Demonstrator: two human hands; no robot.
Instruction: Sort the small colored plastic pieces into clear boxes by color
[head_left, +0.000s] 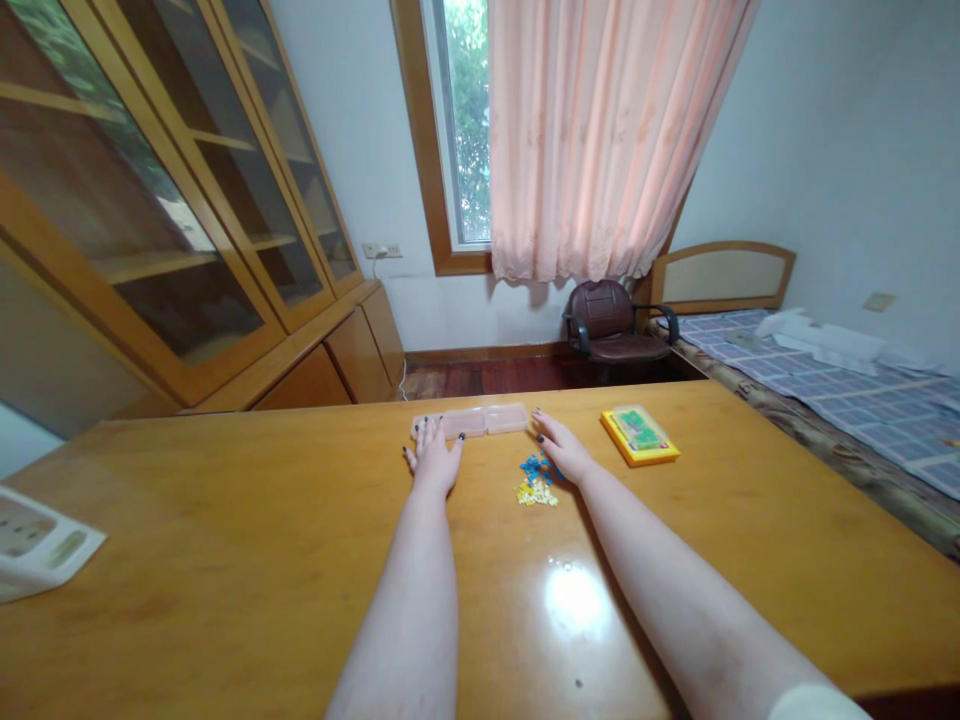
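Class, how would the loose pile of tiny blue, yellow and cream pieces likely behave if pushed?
The pile would probably scatter, since nothing visible binds its pieces. They may slide easily: the glossy yellow-brown wooden table reflects light. Each piece is likely light, being tiny beside the bare right hand.

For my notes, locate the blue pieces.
In the head view, just right of center, the blue pieces lie beside the right hand, beyond the yellow pieces.

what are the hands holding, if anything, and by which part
Nothing appears gripped: the left hand lies spread over the left part of a clear, rectangular plastic container, contact uncertain; the right hand is open beside small blue pieces.
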